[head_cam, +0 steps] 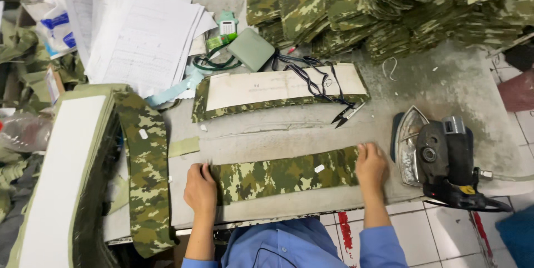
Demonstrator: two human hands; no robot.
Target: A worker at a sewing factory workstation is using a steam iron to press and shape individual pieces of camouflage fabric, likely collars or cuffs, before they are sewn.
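Grey, worn padded surface [445, 84], stained in places. Lying directly on it: long camouflage fabric strip [286, 174] at the near edge; second camouflage strip under a pale card template [278, 87] farther back; small black thread snips [346, 114]; heavy steam iron [439, 159] at right; small olive cloth patch [183, 146]; loose white papers [139, 34]; stacked camouflage pieces [389, 6] along the back.
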